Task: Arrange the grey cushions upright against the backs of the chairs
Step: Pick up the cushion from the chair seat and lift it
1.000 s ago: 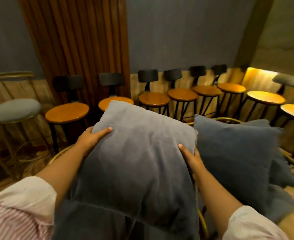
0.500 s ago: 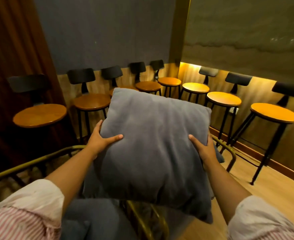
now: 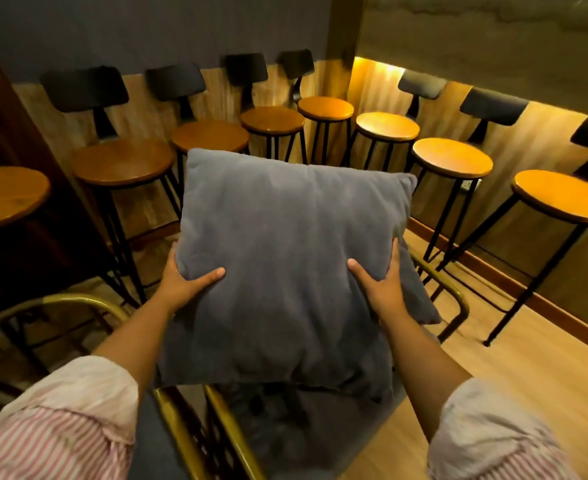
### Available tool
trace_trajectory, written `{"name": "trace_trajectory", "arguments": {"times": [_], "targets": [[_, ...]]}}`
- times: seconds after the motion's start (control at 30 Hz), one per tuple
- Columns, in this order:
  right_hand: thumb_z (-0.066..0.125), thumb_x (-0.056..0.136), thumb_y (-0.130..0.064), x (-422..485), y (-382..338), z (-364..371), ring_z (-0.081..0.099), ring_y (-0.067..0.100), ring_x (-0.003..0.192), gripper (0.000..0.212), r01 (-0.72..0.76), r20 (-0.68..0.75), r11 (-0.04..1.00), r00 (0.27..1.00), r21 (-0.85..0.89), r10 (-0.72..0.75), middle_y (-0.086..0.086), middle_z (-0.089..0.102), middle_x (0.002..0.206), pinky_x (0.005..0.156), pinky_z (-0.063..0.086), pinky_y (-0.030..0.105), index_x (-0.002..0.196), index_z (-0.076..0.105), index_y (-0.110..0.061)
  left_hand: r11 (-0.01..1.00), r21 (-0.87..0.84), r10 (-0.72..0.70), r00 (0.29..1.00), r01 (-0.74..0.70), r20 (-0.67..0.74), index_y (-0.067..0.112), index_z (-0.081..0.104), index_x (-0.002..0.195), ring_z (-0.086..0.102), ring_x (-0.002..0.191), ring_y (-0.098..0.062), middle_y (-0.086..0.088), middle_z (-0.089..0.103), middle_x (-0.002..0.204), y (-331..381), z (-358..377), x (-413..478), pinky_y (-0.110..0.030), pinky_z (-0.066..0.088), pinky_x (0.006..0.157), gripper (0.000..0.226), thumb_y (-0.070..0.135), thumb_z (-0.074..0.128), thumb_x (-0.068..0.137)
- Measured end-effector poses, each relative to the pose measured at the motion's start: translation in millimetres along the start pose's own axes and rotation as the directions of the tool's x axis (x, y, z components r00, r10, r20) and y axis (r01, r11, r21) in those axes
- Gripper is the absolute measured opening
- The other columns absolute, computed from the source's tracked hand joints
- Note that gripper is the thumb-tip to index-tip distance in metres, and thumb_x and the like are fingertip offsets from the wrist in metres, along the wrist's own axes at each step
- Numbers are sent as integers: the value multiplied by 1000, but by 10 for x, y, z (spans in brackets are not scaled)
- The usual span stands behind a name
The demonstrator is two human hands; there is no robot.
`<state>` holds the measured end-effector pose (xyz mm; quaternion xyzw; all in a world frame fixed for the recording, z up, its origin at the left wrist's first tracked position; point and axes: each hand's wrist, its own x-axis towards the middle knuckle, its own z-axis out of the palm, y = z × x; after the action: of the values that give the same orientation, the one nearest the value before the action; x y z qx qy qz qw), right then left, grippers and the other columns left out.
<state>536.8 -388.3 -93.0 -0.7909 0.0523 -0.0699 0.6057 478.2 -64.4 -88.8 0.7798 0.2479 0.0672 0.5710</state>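
I note the grey cushion (image 3: 285,265) upright, clasped at both side edges by left hand (image 3: 185,278) and right hand (image 3: 379,285), above the brass-framed chair (image 3: 455,299); its backrest lies beyond.

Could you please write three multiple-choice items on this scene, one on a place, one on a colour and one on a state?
1. Where do the hands hold the grey cushion?
A. by its two side edges
B. by its top corners
C. from underneath only

2. What colour are the round seats of the bar stools along the walls?
A. white
B. orange-brown wood
C. green

3. How is the cushion placed?
A. lying flat on the floor
B. resting on a stool seat
C. held up in front of the person

Answers: 1 A, the left hand and right hand clasp opposite sides; 2 B, the seats show warm wood; 3 C, both hands carry it above a brass-framed chair.
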Motion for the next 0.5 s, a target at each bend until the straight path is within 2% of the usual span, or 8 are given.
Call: {"name": "trace_trajectory", "arguments": {"times": [0.07, 0.13, 0.23, 0.33, 0.4, 0.5], "targets": [[75, 61, -62, 56, 131, 64, 19, 23, 147, 117, -13, 19, 998, 1000, -60, 14, -3, 14, 162, 118, 23, 50, 150, 2, -41, 997, 48, -66, 998, 66, -10, 25, 2, 152, 24, 145, -30, -4, 18, 160, -152, 49, 77, -47, 26, 117, 129, 47, 85, 56], [71, 54, -72, 111, 228, 122, 20, 26, 146, 123, -42, 52, 994, 998, -104, 48, -1, 13, 162, 118, 23, 51, 149, -4, -44, 993, 61, -102, 995, 102, 1, 26, 4, 151, 26, 145, -30, -3, 19, 160, -249, 87, 163, -47, 27, 117, 138, 57, 84, 44], [64, 48, -82, 224, 280, 185, 22, 35, 145, 126, -85, 71, 978, 992, -189, 100, 6, 15, 161, 115, 24, 58, 144, -12, -51, 986, 55, -155, 988, 154, 15, 27, 2, 152, 23, 146, -30, -2, 15, 161, -307, 127, 314, -49, 26, 117, 126, 47, 84, 59], [70, 60, -69, 319, 271, 205, 20, 38, 145, 120, -95, 78, 968, 990, -231, 116, 10, 15, 160, 116, 23, 57, 146, -12, -47, 977, 82, -195, 981, 196, -22, 29, 2, 152, 21, 146, -33, -3, 13, 162, -328, 138, 413, -53, 26, 116, 128, 51, 84, 56], [71, 66, -64, 319, 252, 215, 20, 37, 144, 115, -95, 40, 966, 993, -239, 108, 10, 15, 160, 115, 23, 56, 148, -8, -45, 972, 76, -217, 975, 220, -56, 31, 3, 152, 21, 146, -36, -6, 13, 161, -327, 154, 409, -56, 26, 115, 128, 56, 82, 55], [67, 65, -69, 241, 179, 255, 19, 34, 146, 111, -81, -69, 958, 996, -275, 64, 7, 11, 161, 115, 22, 59, 150, 0, -42, 982, 74, -166, 978, 176, -125, 27, 7, 153, 23, 144, -38, -11, 19, 159, -301, 174, 334, -53, 26, 115, 112, 53, 76, 68]]}}
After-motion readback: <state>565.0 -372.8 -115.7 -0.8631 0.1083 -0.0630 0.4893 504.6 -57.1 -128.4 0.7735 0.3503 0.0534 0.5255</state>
